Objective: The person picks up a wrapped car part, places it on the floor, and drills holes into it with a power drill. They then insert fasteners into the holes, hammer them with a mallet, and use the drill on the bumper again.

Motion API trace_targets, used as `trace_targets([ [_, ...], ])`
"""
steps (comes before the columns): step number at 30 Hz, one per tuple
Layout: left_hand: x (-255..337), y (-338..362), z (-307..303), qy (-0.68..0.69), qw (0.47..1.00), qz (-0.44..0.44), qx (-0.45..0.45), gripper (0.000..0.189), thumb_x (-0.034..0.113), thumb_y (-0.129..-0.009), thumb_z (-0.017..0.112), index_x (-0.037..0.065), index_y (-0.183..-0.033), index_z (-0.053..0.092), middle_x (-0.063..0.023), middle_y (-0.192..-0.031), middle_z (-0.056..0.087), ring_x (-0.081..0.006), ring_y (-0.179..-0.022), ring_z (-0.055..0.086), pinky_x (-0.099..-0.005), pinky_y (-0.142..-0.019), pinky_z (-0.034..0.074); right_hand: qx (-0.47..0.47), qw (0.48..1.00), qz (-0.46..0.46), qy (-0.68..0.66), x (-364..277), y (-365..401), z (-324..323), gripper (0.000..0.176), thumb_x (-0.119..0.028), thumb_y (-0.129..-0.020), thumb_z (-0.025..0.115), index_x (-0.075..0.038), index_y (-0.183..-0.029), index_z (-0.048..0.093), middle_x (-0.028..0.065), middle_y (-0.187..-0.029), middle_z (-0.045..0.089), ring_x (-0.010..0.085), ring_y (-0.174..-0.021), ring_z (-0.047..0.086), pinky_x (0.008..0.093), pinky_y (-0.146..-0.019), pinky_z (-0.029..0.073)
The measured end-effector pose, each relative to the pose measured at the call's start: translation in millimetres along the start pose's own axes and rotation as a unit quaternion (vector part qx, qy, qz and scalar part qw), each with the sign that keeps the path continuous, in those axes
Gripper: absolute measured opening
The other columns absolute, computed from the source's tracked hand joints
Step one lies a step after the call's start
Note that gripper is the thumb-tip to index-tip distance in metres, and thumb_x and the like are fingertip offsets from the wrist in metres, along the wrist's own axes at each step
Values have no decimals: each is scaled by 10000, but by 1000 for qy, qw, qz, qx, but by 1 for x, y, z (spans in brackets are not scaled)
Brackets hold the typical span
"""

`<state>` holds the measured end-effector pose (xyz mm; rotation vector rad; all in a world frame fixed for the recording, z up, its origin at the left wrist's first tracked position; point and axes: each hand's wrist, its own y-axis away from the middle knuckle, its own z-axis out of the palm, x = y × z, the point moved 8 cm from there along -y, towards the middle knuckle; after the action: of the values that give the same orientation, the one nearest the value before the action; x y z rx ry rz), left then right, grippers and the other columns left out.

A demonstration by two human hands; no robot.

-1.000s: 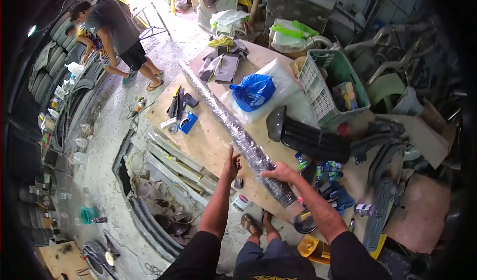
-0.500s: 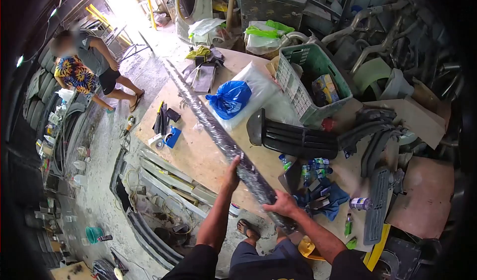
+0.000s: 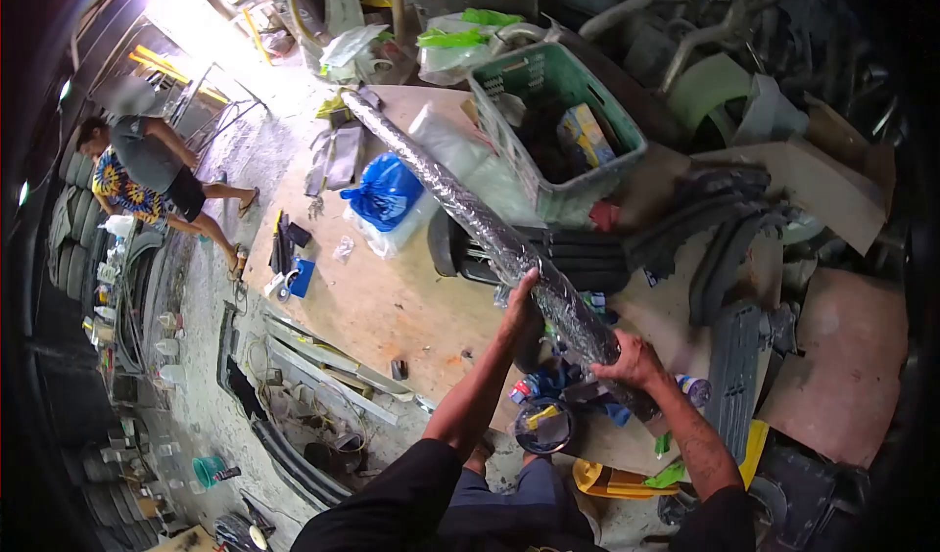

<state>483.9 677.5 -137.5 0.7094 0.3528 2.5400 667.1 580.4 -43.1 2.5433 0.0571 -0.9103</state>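
A long, dark plastic-wrapped roll (image 3: 458, 199) slants across the view, raised above the wooden tabletop (image 3: 392, 302). My left hand (image 3: 522, 302) is closed around its middle part. Nearer the lower end, my right hand (image 3: 632, 358) grips the same roll. Beyond the roll lies a blue plastic bag (image 3: 384, 192) on clear plastic sheeting. Part of a black slatted panel (image 3: 592, 253) is hidden behind the roll. Below my hands is a round dark container (image 3: 543, 430) with something yellow in it.
A green crate (image 3: 509, 141) stands at the table's far side. Black curved parts (image 3: 720, 224) and cardboard (image 3: 832, 190) crowd the right. Two people (image 3: 162, 155) are at the left on the floor. A dark frame-like part (image 3: 259, 410) lies by the table's near left edge.
Both my hands and the roll have shifted right, and the view has moved with them. The roll's far end now lies near the table's far edge. The people at the left have changed posture.
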Motion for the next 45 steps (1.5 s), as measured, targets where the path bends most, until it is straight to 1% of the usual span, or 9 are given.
trace_targets([
  [6, -56, -100, -24, -246, 963, 100, -38, 468, 469, -917, 500, 77, -1162, 575, -82, -1006, 630, -212, -904, 616, -371, -824, 492, 0, 999, 5, -31, 47, -28, -55, 627, -404, -577, 781, 1, -1023, 604, 216, -947, 656, 359, -872, 642, 416, -775, 501],
  [10, -56, -86, 21, -172, 984, -44, -26, 676, 625, -881, 492, 22, -1155, 630, -74, -1089, 638, -175, -1038, 545, -335, -877, 432, 20, 999, -29, 30, 85, -51, -73, 585, -295, -561, 791, -24, -1042, 598, 197, -905, 648, 368, -857, 626, 435, -778, 493],
  [14, -53, -49, -72, -496, 861, -69, 90, 700, 685, -817, 538, 11, -912, 705, -39, -848, 597, -149, -774, 526, -322, -706, 426, 34, 995, -45, 83, 120, -77, -85, 594, -307, -574, 787, -27, -1059, 589, 195, -930, 647, 370, -888, 621, 436, -796, 491],
  [16, -51, 9, -122, -632, 740, -207, 97, 586, 605, -845, 570, 54, -967, 730, -39, -838, 636, -108, -794, 537, -283, -675, 444, -16, 999, -38, -10, 123, -88, -83, 619, -305, -604, 782, -44, -1129, 585, 174, -1013, 651, 322, -969, 627, 409, -837, 490],
  [18, -94, 60, -209, -361, 928, -91, 19, 525, 525, -861, 586, 32, -977, 724, -109, -825, 683, -178, -801, 634, -346, -708, 489, -37, 998, -39, -13, 123, -99, -84, 651, -300, -608, 768, -51, -1179, 580, 165, -1082, 651, 297, -1019, 625, 370, -870, 483],
  [20, -70, 156, -280, -575, 759, -262, 156, 476, 474, -873, 597, 16, -907, 721, -36, -666, 609, -115, -639, 525, -331, -564, 423, -29, 989, 8, 148, 159, -106, -79, 710, -383, -602, 755, -62, -1199, 544, 184, -1060, 628, 347, -995, 600, 415, -831, 482],
  [27, -42, 416, -357, -586, 640, -383, 317, 518, 529, -770, 650, 18, -812, 727, -13, -584, 524, -105, -601, 500, -285, -574, 413, -12, 980, -11, 201, 235, -120, -17, 684, -444, -572, 778, -54, -1048, 480, 177, -972, 612, 368, -961, 592, 451, -818, 482],
  [35, -48, 379, -284, -563, 663, -372, 324, 533, 466, -813, 642, -30, -1001, 693, -57, -762, 632, -139, -708, 537, -308, -678, 438, 15, 977, 57, 207, 258, -126, 36, 739, -344, -577, 823, -55, -1123, 418, 204, -1049, 600, 404, -979, 591, 492, -816, 485],
  [45, -63, 328, -208, -243, 912, -177, 278, 357, 379, -945, 515, 55, -865, 641, 20, -683, 489, -111, -652, 447, -259, -609, 352, 41, 959, 88, 266, 297, -146, 99, 791, -293, -618, 837, -82, -1230, 382, 149, -1141, 566, 347, -1005, 601, 455, -802, 508],
])
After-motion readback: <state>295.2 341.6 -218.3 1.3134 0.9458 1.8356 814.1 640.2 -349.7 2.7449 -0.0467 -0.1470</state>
